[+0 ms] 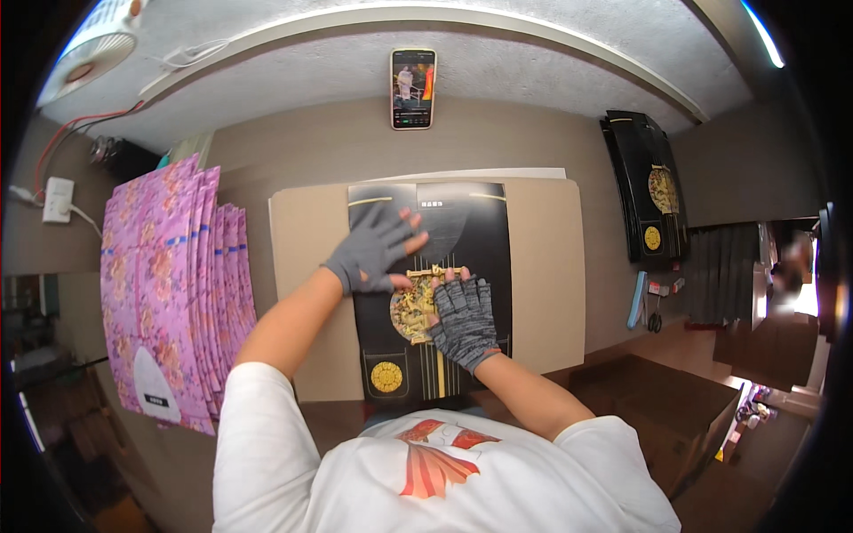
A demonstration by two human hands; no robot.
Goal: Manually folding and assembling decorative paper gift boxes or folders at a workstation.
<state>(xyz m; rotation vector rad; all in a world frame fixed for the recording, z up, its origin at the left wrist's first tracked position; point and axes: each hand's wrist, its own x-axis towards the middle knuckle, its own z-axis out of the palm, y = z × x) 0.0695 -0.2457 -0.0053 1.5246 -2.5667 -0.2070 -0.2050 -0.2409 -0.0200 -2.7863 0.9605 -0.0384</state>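
Observation:
A black printed packaging piece (484,235) lies flat in front of me, with gold stripes, a gold round picture and a small gold seal. It rests on a tan cardboard sheet (548,284). My left hand (373,249), in a grey fingerless glove, is spread over the upper left of the black piece. My right hand (466,320), in a mottled grey fingerless glove, lies flat across its middle, fingers stretched forward, covering part of the gold picture. Neither hand grasps anything visible. Whether the left palm touches the surface is hard to see.
Pink floral pieces (147,284) stand stacked at left. More black pieces (647,191) lie at far right, near scissors (655,322) and a blue strip-like tool (637,300). A phone (413,89) stands beyond the cardboard. A brown box (649,400) is at lower right.

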